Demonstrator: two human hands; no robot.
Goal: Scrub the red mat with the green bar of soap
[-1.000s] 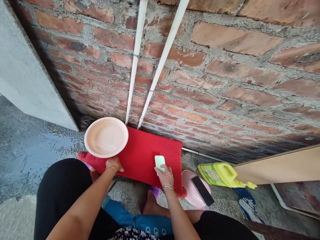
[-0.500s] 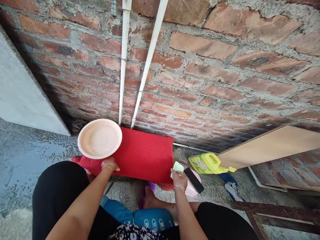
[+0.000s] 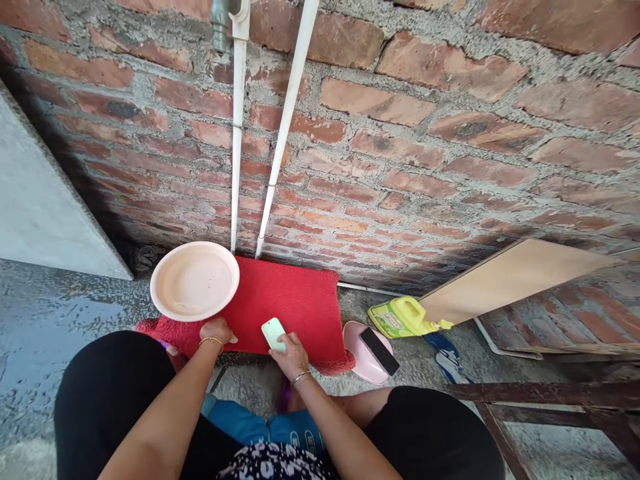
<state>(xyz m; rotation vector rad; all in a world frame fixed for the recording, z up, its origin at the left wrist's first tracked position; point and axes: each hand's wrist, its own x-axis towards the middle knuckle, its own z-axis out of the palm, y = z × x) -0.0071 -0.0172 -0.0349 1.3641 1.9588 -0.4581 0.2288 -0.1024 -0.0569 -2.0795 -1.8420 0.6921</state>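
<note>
My right hand (image 3: 291, 355) grips a mint-green phone case (image 3: 273, 333) by its lower end, over the front part of the red cloth (image 3: 290, 293). The cloth is draped over a low, long support hidden beneath it. My left hand (image 3: 216, 329) is closed on the cloth's front edge, just below a pale pink basin (image 3: 195, 280). That basin stands on the left part of the cloth and seems to hold a little clear water.
Right of the cloth, a black phone (image 3: 380, 352) lies on a rounded pink plastic thing (image 3: 356, 347). Beyond are a yellow jug (image 3: 400, 317), a leaning tan board (image 3: 505, 280) and a dark frame (image 3: 540, 395). Two white pipes (image 3: 273, 180) run down the brick wall (image 3: 360, 147).
My right hand has carried the phone case left, from beside the black phone to over the red cloth. The left hand stays by the basin. The view has shifted slightly.
</note>
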